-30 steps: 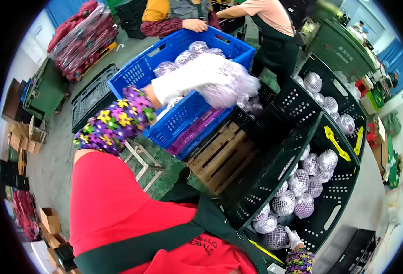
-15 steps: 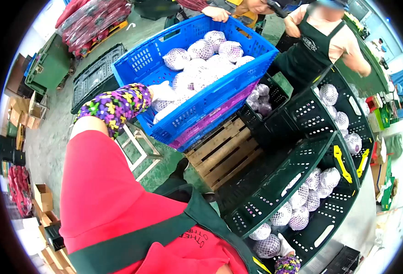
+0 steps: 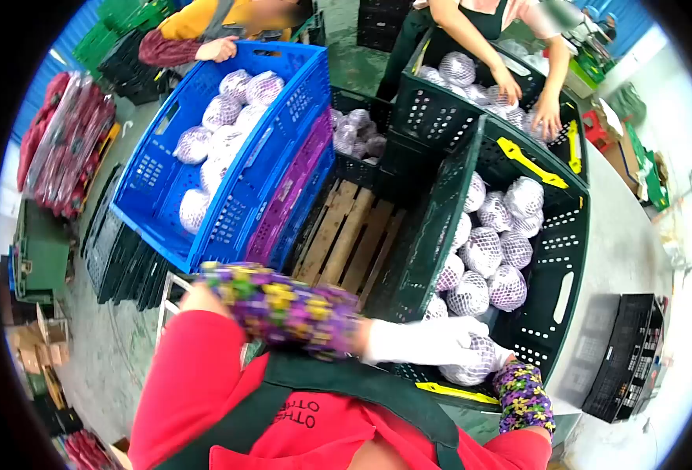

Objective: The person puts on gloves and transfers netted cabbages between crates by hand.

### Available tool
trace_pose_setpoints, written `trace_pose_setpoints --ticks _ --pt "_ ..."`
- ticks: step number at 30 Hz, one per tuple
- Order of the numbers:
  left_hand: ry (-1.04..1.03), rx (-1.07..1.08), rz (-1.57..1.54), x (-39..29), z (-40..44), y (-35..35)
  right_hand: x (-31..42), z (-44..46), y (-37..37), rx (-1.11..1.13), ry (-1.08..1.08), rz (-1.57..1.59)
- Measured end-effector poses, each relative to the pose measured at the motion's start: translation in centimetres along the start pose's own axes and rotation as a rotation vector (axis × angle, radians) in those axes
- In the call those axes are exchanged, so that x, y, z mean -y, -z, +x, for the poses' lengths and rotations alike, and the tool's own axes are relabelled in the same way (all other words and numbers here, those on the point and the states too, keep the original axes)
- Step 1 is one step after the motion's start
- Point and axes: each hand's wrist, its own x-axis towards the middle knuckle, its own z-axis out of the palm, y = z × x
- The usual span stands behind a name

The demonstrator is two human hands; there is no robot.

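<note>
My left hand, in a white glove under a flowered sleeve, reaches across my body into the near dark green crate. Its fingers curl over a round purple ball in a white foam net at the crate's near end. Against that same ball's right side is my right hand, also gloved; its fingers are partly hidden. Several more netted purple balls lie in the crate beyond my hands. The kind of produce inside the nets cannot be made out.
A blue crate with netted balls stands on a purple crate to the left; a co-worker's hand grips its rim. Another co-worker's hands are in the far green crate. A wooden pallet lies between. A black crate sits right.
My left hand has left the blue crate and come over to the ball beside my right hand. My view has turned rightward. The far co-worker's hands are now in a crate.
</note>
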Motion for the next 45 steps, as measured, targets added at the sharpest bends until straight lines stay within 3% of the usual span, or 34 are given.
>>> trace_pose_setpoints --ticks 1,3,5,6,8,9,11,13,15,17,18,20,23,24,25,27,29,31,32,35,39,45 --pt "-0.012 0.012 0.007 2.8 1.0 -3.0 -0.5 -0.1 -0.3 0.019 0.001 0.021" --pt "0.598 -0.026 -0.198 6.6 2.6 -7.0 -0.8 -0.5 0.0 0.047 0.015 0.033" --pt "0.790 -0.354 0.479 11.9 3.6 -10.3 -1.2 -1.1 0.1 0.074 0.051 -0.003" --pt "0.872 -0.411 0.491 12.7 4.8 -10.4 -1.2 -1.6 0.5 0.093 0.103 -0.068" --pt "0.844 -0.358 0.319 11.7 6.9 -10.3 -1.2 -1.9 0.9 0.187 0.260 -0.313" --pt "0.817 -0.328 0.265 10.9 7.5 -10.5 -1.1 -1.5 0.3 0.068 -0.163 0.428" --pt "0.770 -0.276 0.204 8.7 6.9 -9.4 -0.5 -2.2 -1.2 0.014 -0.085 0.425" --pt "0.721 -0.234 0.222 5.3 5.0 -6.5 0.2 -4.2 -1.2 0.009 0.276 0.096" --pt "0.594 -0.216 0.313 1.5 3.4 -3.7 0.2 -6.2 1.5 -0.105 0.492 0.110" --pt "0.198 -0.243 0.514 -1.5 2.9 -1.4 3.6 -12.1 -7.0 -0.492 0.968 -1.073" --pt "0.078 -0.225 0.484 -2.2 2.9 0.3 4.6 -13.4 -9.4 -0.487 0.966 -1.085" --pt "-0.184 -0.269 0.398 -3.9 2.0 3.0 5.8 -15.0 -13.3 -0.312 1.036 -0.379" --pt "-0.355 -0.252 0.300 -6.7 -0.7 7.6 7.5 -14.9 -18.9 -0.177 1.017 -0.157" --pt "-0.266 -0.245 0.282 -9.1 -3.3 9.3 7.9 -14.7 -21.3 -0.102 1.029 -0.199" --pt "-0.341 -0.249 0.131 -11.5 -5.9 11.2 8.1 -14.5 -23.8 -0.027 1.032 -0.240" --pt "-0.200 -0.289 -0.137 -12.8 -9.7 14.5 9.3 -13.3 -29.8 -0.048 1.041 -0.298" --pt "-0.258 -0.387 -0.493 -12.0 -13.4 17.3 10.6 -11.9 -36.4 -0.023 1.057 -0.352" --pt "-0.282 -0.452 -0.607 -14.0 -18.2 20.4 12.3 -8.9 -41.1 -0.095 1.026 -0.459" --pt "-0.258 -0.583 -0.607 -13.3 -20.0 22.0 12.9 -7.5 -43.5 0.008 1.034 -0.501" --pt "-0.329 -0.705 -0.413 -16.6 -27.4 25.4 14.4 -2.8 -50.8 0.101 0.908 -0.572" --pt "-0.358 -0.905 -0.204 -15.8 -33.4 30.2 15.6 4.4 -56.2 0.276 0.735 -0.544" --pt "-0.177 -1.147 0.114 -14.0 -37.6 38.7 19.0 14.6 -61.0 0.424 0.633 -0.499"
